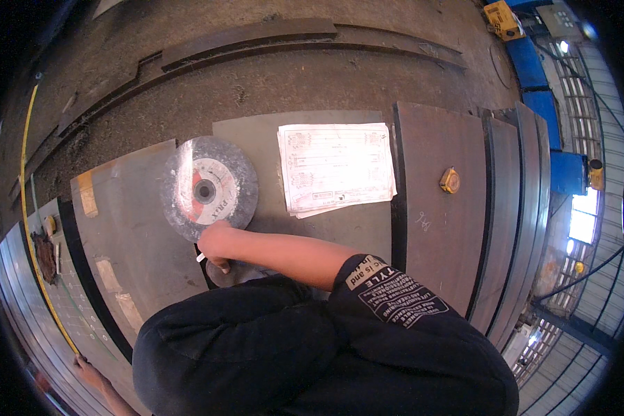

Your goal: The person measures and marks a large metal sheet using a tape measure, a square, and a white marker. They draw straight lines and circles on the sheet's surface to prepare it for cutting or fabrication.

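A round grey grinding disc with a white and red label lies against a grey steel plate. My right hand is closed at the disc's lower rim, and the bare forearm reaches in from the right out of a black printed sleeve. A small white tip pokes out under the fist. Just below the hand, a round grey piece is partly hidden. My left hand is low at the left edge, resting by the end of a thin yellow line. Its grip is too small to make out.
A stack of white printed drawings lies on the plate right of the disc. A small yellow object sits on a brown steel plate, with more plates stacked edge-on further right. Blue machinery stands top right. My dark trousers fill the bottom.
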`<state>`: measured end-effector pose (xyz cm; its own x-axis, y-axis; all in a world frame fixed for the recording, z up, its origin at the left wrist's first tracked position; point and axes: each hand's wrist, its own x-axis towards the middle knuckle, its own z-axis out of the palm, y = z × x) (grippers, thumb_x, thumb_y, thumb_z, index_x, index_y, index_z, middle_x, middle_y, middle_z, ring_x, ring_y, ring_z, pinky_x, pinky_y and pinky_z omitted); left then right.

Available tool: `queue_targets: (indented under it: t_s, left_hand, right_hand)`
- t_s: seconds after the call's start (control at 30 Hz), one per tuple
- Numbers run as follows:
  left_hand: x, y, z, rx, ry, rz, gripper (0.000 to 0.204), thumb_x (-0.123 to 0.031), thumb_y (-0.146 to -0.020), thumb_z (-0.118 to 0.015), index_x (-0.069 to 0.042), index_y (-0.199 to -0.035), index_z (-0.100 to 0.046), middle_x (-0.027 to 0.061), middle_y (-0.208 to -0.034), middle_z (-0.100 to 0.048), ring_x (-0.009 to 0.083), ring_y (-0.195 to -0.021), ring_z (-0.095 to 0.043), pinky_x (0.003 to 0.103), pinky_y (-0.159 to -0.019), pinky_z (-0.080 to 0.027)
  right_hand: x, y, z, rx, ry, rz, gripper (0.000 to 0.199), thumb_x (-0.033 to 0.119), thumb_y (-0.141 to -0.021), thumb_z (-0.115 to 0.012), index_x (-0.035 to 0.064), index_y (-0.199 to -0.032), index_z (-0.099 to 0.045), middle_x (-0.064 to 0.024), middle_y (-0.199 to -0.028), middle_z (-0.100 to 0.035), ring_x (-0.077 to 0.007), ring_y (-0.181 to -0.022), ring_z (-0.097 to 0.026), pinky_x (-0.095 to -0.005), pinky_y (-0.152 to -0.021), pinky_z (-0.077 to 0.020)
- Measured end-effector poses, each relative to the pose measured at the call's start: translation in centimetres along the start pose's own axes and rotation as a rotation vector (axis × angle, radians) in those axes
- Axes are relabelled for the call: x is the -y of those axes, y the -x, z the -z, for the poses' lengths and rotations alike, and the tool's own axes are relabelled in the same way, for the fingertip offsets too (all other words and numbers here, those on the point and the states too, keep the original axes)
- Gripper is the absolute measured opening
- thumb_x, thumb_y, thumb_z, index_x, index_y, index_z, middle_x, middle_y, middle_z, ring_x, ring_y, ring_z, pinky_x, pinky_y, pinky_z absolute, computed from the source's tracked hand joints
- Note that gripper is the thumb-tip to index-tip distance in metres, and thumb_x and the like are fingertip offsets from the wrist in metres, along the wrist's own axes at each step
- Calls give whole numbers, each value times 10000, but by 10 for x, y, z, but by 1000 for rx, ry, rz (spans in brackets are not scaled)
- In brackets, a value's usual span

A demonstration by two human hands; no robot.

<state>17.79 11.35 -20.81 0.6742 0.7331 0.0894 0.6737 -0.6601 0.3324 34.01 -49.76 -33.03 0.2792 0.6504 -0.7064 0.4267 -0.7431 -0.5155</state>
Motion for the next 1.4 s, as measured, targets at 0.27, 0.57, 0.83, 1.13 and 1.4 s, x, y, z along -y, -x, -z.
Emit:
queue_targets:
  t_s: [0.27,0.57,0.83,1.13,1.4]
  left_hand:
    - [15,-10,-1,-54,-33,-26,450,-385,-980,-538,49,-1071,-609,106,-889,-595,230,-812,-535,333,-752,-437]
    - [14,-10,-2,-56,-73,-20,444,-385,-977,-538,44,-1058,-615,96,-898,-598,212,-816,-528,325,-746,-431]
    - [8,-3,0,-44,-51,-20,450,-394,-973,-544,41,-1067,-614,92,-890,-592,211,-812,-523,320,-754,-423]
    - [4,-6,1,-51,-55,-13,444,-384,-979,-534,39,-1088,-609,105,-916,-607,218,-838,-542,327,-764,-435]
    - [3,-10,-4,-14,-54,-1,438,-382,-979,-528,31,-1100,-610,107,-938,-618,225,-864,-556,326,-792,-438]
  right_hand:
    - [6,-2,8,47,37,12,554,349,-605,-911,149,-1093,-740,-24,-1103,-717,-237,-1056,-665,-398,-833,-530]
    - [11,-25,3,93,106,2,539,329,-606,-908,179,-1097,-744,8,-1118,-716,-219,-1047,-671,-394,-815,-533]
    - [15,-22,8,88,102,21,583,304,-569,-937,137,-1093,-743,-29,-1137,-710,-229,-1074,-663,-386,-845,-531]
    - [15,-24,9,113,119,15,596,311,-572,-934,150,-1111,-738,-34,-1153,-705,-240,-1085,-659,-381,-856,-529]
    - [8,-27,-3,102,128,-5,590,304,-574,-927,155,-1114,-738,-36,-1150,-706,-239,-1091,-658,-384,-861,-527]
